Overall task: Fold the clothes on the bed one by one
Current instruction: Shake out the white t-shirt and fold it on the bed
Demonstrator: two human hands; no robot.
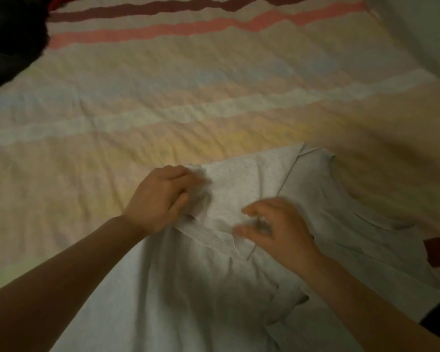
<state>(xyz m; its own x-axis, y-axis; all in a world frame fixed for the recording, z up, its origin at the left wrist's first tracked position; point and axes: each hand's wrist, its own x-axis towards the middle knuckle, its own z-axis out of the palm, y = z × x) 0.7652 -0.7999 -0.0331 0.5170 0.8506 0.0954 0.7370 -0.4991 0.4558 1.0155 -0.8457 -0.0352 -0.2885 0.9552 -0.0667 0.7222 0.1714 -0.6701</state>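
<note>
Grey marl cotton fills the near part of my view: a light grey T-shirt [239,288] lies on the bed [163,102], its neckline toward the right and one side folded over onto the body. My left hand [160,199] grips a bunched edge of the folded part, fingers [188,177] curled round the cloth. My right hand [277,227] is over the shirt's middle, blurred; its fingers look loosely bent, and I cannot tell whether they pinch any fabric. Striped pastel bedding runs beneath, with dark clothing [8,36] at the far left corner.
</note>
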